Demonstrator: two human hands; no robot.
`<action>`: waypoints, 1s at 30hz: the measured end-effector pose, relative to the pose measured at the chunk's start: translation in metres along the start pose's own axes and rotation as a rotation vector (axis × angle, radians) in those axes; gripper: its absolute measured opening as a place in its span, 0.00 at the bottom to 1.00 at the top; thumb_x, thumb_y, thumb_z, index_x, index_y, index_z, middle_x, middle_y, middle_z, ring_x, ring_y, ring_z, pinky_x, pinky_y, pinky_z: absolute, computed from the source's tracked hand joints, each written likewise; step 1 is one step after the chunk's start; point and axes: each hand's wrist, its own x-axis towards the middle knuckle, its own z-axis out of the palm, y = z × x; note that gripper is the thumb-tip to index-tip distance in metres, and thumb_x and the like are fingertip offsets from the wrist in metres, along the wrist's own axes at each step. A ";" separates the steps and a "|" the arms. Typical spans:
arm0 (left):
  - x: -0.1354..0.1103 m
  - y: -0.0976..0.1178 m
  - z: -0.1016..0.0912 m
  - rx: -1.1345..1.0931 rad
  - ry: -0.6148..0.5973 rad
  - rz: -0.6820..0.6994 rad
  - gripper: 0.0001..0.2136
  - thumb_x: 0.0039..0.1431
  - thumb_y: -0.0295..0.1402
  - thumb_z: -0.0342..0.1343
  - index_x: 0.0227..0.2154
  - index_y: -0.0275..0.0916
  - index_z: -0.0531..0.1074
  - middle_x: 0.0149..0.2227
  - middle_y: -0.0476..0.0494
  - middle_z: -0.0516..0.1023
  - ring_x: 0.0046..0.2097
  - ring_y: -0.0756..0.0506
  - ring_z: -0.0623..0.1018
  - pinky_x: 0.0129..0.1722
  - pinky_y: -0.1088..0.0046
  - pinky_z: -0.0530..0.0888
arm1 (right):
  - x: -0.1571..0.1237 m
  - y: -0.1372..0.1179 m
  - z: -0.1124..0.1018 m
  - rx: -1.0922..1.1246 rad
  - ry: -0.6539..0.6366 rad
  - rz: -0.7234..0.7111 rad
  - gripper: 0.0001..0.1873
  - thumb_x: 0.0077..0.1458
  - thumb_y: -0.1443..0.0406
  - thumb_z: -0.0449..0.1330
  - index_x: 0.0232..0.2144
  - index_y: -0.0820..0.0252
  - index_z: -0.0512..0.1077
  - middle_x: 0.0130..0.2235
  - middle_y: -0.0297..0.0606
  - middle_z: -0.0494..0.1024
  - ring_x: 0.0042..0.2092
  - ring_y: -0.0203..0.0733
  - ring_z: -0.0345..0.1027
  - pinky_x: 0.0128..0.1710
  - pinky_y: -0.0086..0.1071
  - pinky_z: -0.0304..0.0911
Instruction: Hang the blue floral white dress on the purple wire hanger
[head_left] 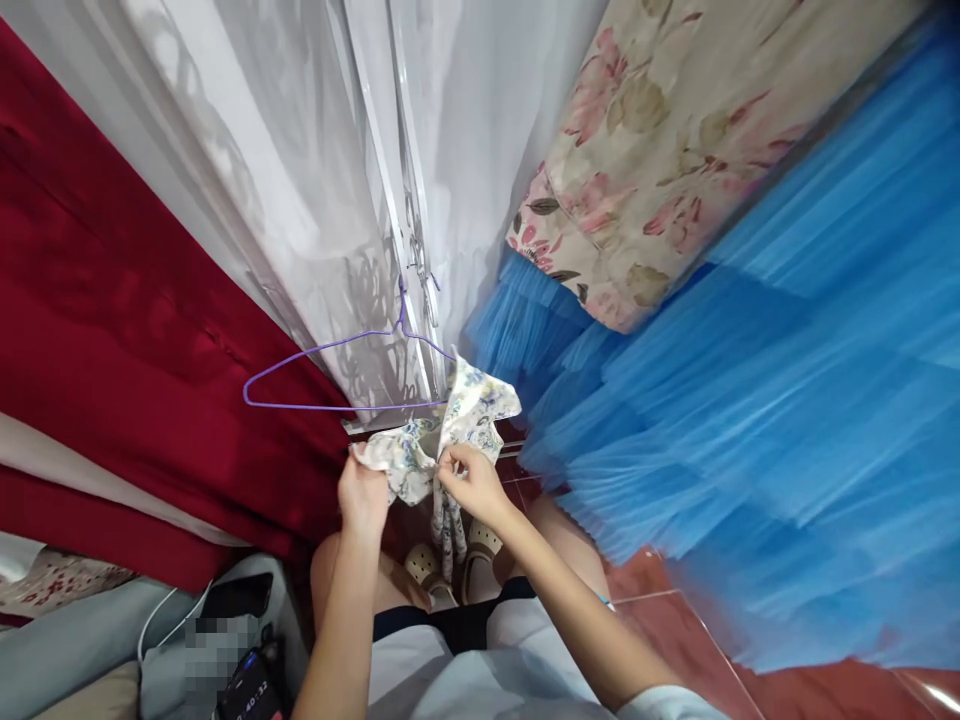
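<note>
A small white garment with blue floral print (465, 415) hangs partly over the right end of a purple wire hanger (330, 375). The hanger hooks on a white window frame behind sheer white curtains. My left hand (364, 495) pinches the garment's left edge. My right hand (472, 485) pinches the fabric near its middle, fingers closed on it. A strip of the cloth dangles down between my hands toward my feet.
A red curtain (127, 330) fills the left. Blue pleated tulle (750, 400) and a floral cushion (675, 150) fill the right. Beige sandals (450, 570) are on my feet on red tiles. A phone with a white cable (240, 595) lies at lower left.
</note>
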 end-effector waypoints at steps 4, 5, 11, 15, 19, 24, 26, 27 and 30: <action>-0.043 -0.003 0.035 0.282 -0.344 -0.014 0.11 0.61 0.41 0.57 0.32 0.38 0.71 0.34 0.45 0.73 0.38 0.46 0.74 0.43 0.69 0.71 | -0.011 0.005 -0.009 0.118 -0.158 -0.154 0.26 0.47 0.62 0.67 0.49 0.59 0.68 0.48 0.44 0.73 0.48 0.49 0.65 0.49 0.39 0.60; -0.050 -0.001 0.043 0.412 -0.459 0.041 0.10 0.62 0.39 0.56 0.32 0.38 0.72 0.34 0.46 0.72 0.38 0.46 0.73 0.43 0.70 0.70 | -0.013 0.004 -0.011 0.181 -0.190 -0.152 0.24 0.49 0.61 0.66 0.49 0.60 0.68 0.47 0.43 0.73 0.47 0.48 0.66 0.48 0.38 0.61; -0.051 0.014 0.063 0.740 -0.746 0.296 0.10 0.62 0.35 0.57 0.45 0.42 0.72 0.48 0.41 0.72 0.53 0.41 0.70 0.56 0.64 0.64 | -0.026 -0.001 -0.035 0.352 -0.113 -0.006 0.18 0.61 0.57 0.54 0.23 0.61 0.65 0.27 0.33 0.64 0.31 0.37 0.56 0.33 0.30 0.57; -0.044 0.002 0.056 0.702 -1.012 -0.043 0.29 0.55 0.38 0.64 0.59 0.43 0.64 0.56 0.40 0.70 0.58 0.39 0.69 0.59 0.63 0.64 | -0.039 -0.007 -0.060 0.471 -0.136 0.029 0.18 0.54 0.59 0.58 0.17 0.60 0.61 0.24 0.31 0.60 0.27 0.35 0.52 0.29 0.29 0.54; -0.044 -0.017 0.046 0.790 -1.055 -0.236 0.18 0.56 0.44 0.61 0.41 0.35 0.77 0.38 0.42 0.78 0.43 0.41 0.75 0.44 0.68 0.71 | -0.044 -0.010 -0.092 0.454 -0.124 0.064 0.20 0.51 0.58 0.60 0.15 0.60 0.61 0.24 0.33 0.61 0.27 0.35 0.52 0.27 0.29 0.52; -0.028 -0.009 0.032 1.023 -0.919 -0.090 0.17 0.56 0.45 0.59 0.26 0.34 0.73 0.25 0.48 0.69 0.30 0.49 0.67 0.28 0.76 0.63 | -0.013 0.005 -0.160 0.308 0.070 0.141 0.19 0.51 0.59 0.62 0.15 0.61 0.63 0.18 0.28 0.57 0.21 0.30 0.45 0.21 0.27 0.43; -0.015 0.006 0.028 1.062 -0.833 0.019 0.17 0.57 0.44 0.58 0.23 0.35 0.69 0.23 0.50 0.65 0.28 0.51 0.64 0.26 0.77 0.60 | 0.017 0.012 -0.182 0.265 0.207 0.079 0.15 0.48 0.61 0.63 0.16 0.61 0.67 0.18 0.28 0.61 0.21 0.31 0.49 0.21 0.27 0.45; -0.009 0.015 0.026 1.069 -0.782 0.077 0.16 0.57 0.43 0.58 0.22 0.35 0.68 0.23 0.51 0.64 0.28 0.51 0.63 0.26 0.77 0.59 | 0.035 0.015 -0.189 0.275 0.228 0.043 0.13 0.47 0.61 0.63 0.17 0.61 0.69 0.18 0.29 0.64 0.21 0.32 0.53 0.22 0.27 0.48; 0.006 0.043 0.023 1.065 -0.624 0.236 0.14 0.58 0.41 0.58 0.24 0.36 0.68 0.24 0.51 0.63 0.29 0.51 0.63 0.28 0.77 0.61 | 0.090 0.016 -0.186 0.324 0.139 0.015 0.09 0.46 0.60 0.64 0.23 0.61 0.74 0.23 0.31 0.72 0.25 0.35 0.62 0.26 0.28 0.57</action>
